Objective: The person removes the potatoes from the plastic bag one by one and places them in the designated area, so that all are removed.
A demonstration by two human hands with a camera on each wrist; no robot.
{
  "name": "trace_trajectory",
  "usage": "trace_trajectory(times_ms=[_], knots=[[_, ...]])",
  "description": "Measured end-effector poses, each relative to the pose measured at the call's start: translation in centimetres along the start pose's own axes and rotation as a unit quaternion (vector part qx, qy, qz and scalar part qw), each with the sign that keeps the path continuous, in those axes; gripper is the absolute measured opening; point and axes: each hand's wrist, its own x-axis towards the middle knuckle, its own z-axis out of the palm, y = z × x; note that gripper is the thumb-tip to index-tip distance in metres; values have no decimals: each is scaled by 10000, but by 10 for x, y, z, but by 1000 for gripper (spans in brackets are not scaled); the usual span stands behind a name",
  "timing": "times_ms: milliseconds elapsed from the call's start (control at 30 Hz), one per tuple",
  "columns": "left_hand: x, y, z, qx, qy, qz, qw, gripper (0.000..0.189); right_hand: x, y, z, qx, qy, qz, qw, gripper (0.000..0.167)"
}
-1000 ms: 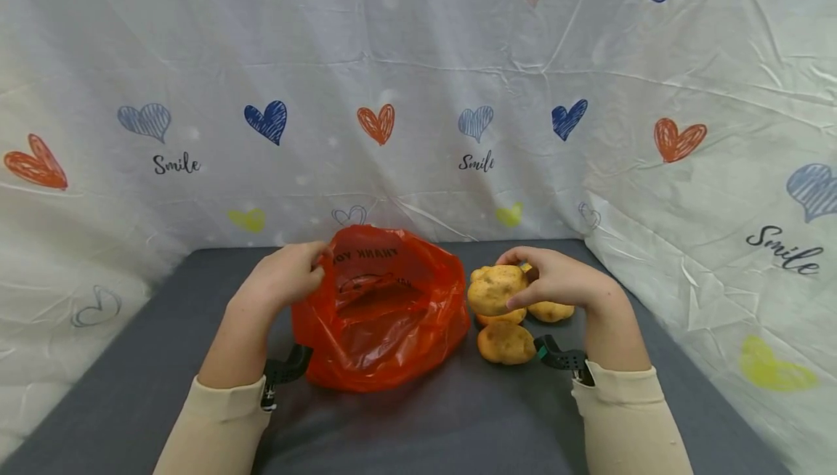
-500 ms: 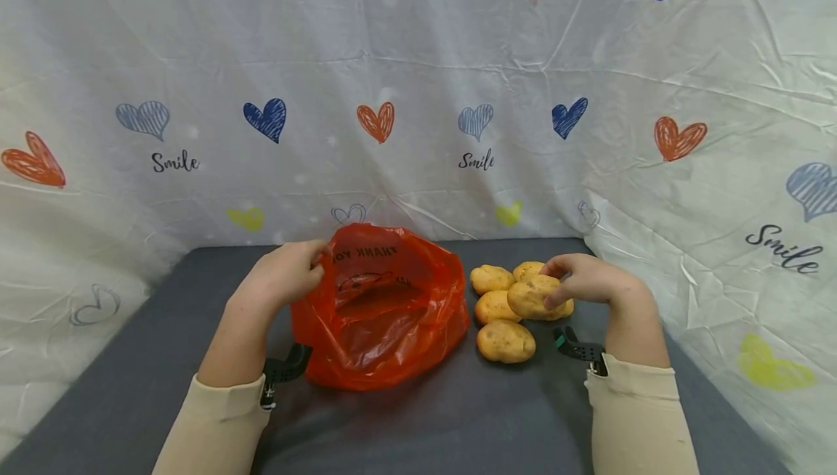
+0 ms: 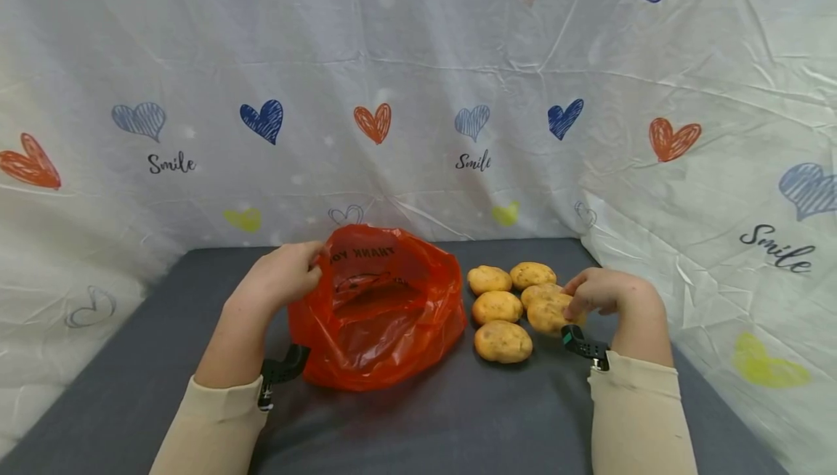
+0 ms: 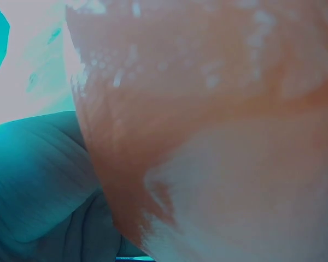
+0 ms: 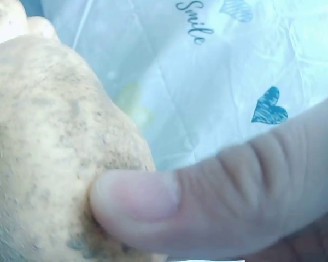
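Observation:
In the head view, a red plastic bag stands left of the middle, its mouth spread wide. My left hand pinches the bag's left rim; in the left wrist view the film of the bag covers most of the picture beside my fingers. My right hand grips a potato, and in the right wrist view my thumb presses against that potato's side. Another potato lies just behind the held one, partly covered by it. Whether the held potato touches the table I cannot tell.
Several more potatoes lie between bag and right hand: a front one, a middle one, and two at the back. Beneath is a dark grey table. A white heart-printed sheet hangs behind and at both sides.
The right hand has carried the potato rightward and then nearer to me, uncovering the potatoes at the back. The left hand has kept its hold on the bag's rim.

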Motion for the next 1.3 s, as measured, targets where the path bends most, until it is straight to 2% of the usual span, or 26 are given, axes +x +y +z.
trace_trajectory(times_ms=[200, 633, 767, 900, 1000, 1133, 1200, 1300], knots=[[1, 0, 0, 34, -9, -19, 10000, 37, 5, 4, 2, -9, -45, 223, 9997, 59], [-4, -5, 0, 41, 117, -112, 9999, 38, 27, 5, 11, -18, -427, 515, 9978, 30], [-5, -4, -1, 42, 100, -100, 9999, 32, 33, 5, 12, 10, -467, 556, 9974, 32], [-5, -5, -1, 25, 76, -92, 9999, 31, 32, 4, 12, 81, -391, 511, 9979, 42], [-4, -6, 3, -13, 65, -82, 9999, 35, 16, -3, 9, -288, -106, 323, 9990, 51], [-4, -8, 10, -124, -27, -111, 9999, 38, -17, -28, 10, -730, 696, -199, 9947, 71], [-4, -11, 13, -210, -91, -164, 9996, 39, -32, -45, 20, -658, 1144, -501, 9900, 80], [-3, -18, 14, -396, -94, -351, 9986, 53, -40, -71, 45, -371, 1626, -883, 9820, 79]])
